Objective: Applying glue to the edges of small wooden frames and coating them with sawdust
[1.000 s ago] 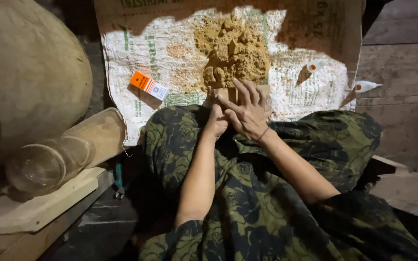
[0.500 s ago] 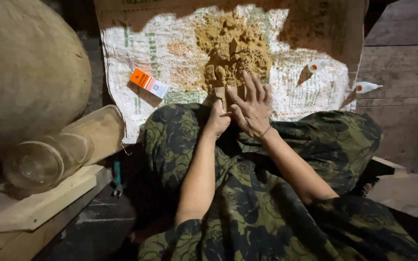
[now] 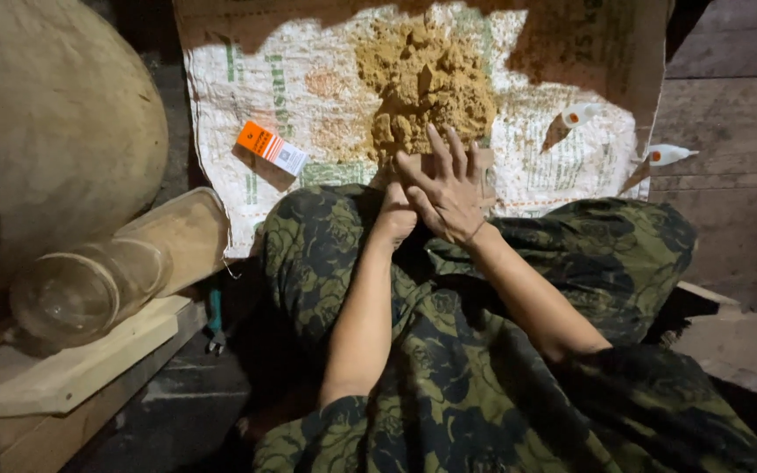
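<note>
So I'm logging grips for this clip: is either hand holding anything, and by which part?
It cannot be told. The right hand lies fingers spread over the left hand at the near edge of the clay pile, hiding whatever may be between them.

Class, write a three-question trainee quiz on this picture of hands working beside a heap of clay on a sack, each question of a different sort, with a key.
1. True or false: the orange and white box lies on the woven sack, apart from the heap of yellow-brown clay.
2. Multiple choice: where is the right hand? A) on the glass jar B) fingers spread, at the near edge of the heap C) holding the box
3. Fill in: the left hand is tucked close ______ the right hand.

Key: 1 true; 2 B; 3 beside. The glass jar lies on its side on wooden boards, far from both hands.
</note>
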